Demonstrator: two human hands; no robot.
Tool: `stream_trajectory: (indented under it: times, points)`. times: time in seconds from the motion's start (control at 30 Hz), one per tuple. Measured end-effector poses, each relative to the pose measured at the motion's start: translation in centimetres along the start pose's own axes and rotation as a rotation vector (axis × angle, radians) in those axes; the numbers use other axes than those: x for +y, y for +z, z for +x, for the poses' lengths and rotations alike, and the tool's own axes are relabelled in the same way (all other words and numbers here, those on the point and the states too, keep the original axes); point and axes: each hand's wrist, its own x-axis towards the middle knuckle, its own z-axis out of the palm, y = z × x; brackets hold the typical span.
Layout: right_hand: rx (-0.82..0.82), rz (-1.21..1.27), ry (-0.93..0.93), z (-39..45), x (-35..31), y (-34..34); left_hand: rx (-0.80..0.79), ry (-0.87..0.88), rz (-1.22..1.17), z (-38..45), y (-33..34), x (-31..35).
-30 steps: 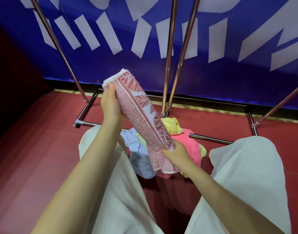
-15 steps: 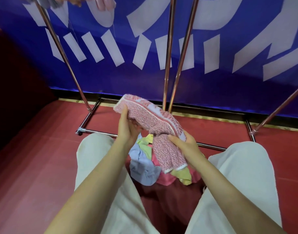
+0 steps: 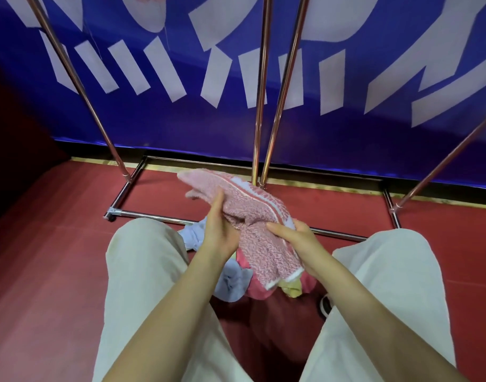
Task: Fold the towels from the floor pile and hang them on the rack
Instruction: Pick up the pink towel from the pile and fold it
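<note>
A pink patterned towel point(image 3: 252, 208) with a pale stripe is bent in the middle, held over the floor pile point(image 3: 236, 282). My left hand point(image 3: 219, 230) grips its upper half from below, thumb on top. My right hand point(image 3: 294, 235) pinches the fold where the lower half hangs down. The pile of blue, pink and yellow cloths lies between my knees, partly hidden by the towel and my arms. The metal rack point(image 3: 259, 106) stands just beyond, its poles rising out of the frame.
The rack's base bars point(image 3: 153, 216) run along the red floor in front of my knees. A blue banner wall point(image 3: 346, 78) is close behind. Dark space lies at far left. A shoe tip point(image 3: 325, 306) shows by my right leg.
The towel went from stretched out lengthwise and upright to bent over in the middle. My left hand came down and toward my right hand; the view tilted up slightly.
</note>
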Motion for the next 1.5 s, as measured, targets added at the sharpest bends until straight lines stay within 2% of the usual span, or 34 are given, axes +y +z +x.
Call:
stream_trajectory:
  times: [0.07,0.17,0.23,0.37,0.47,0.53,0.63,0.7,0.77,0.87,0.97,1.07,1.2,1.3,1.4,1.5]
  points:
    - [-0.002,-0.027,0.012,0.1,-0.1,-0.6,-0.014,-0.001,0.11,-0.1,0.4,0.1]
    - [-0.066,-0.236,0.032,-0.1,-0.6,-1.8,0.101,0.058,0.126,-0.1,0.3,-0.2]
    - [-0.083,-0.313,0.033,-0.6,-1.4,-2.7,0.163,0.162,0.095,-0.2,0.3,0.1]
    - [-0.096,-0.235,0.056,-2.1,-4.3,-4.4,0.273,0.338,0.052,-0.8,1.4,2.0]
    - [-0.121,-0.383,0.116,-3.1,-6.2,-6.0,0.371,0.504,0.052,-1.8,1.3,2.9]
    - [-0.092,-0.525,0.121,-3.2,-6.5,-6.9,0.466,0.558,0.162,-2.3,0.2,3.0]
    - [0.056,-0.818,0.049,-2.8,-5.3,-7.9,0.562,0.508,0.332,-3.7,-1.8,2.5]
    - [0.196,-0.915,-0.034,-2.7,-3.5,-8.1,0.578,0.457,0.412,-4.3,-3.2,1.7]
    - [0.303,-0.959,-0.234,-3.4,-1.4,-8.2,0.604,0.386,0.416,-4.8,-4.1,1.3]
    - [0.212,-0.963,-0.555,-5.3,1.1,-8.1,0.649,0.262,0.396,-5.0,-4.7,1.6]
    - [0.146,-1.011,-0.54,-6.1,2.9,-8.6,0.691,0.216,0.489,-5.1,-4.9,2.5]
    - [0.289,-1.008,-0.566,-6.2,2.5,-8.5,0.693,0.22,0.592,-4.5,-5.1,3.5]
    - [0.417,-1.005,-0.833,-7.0,0.6,-6.6,0.706,0.244,0.602,-3.9,-4.7,4.7]
    - [0.319,-1.079,-0.91,-7.9,0.8,-5.4,0.734,0.185,0.599,-3.2,-5.1,5.1]
    - [0.171,-1.209,-0.862,-8.0,3.2,-5.8,0.73,0.093,0.546,-2.7,-5.6,5.2]
    - [0.148,-1.186,-0.8,-7.9,4.6,-6.4,0.694,0.069,0.633,-2.7,-6.0,4.6]
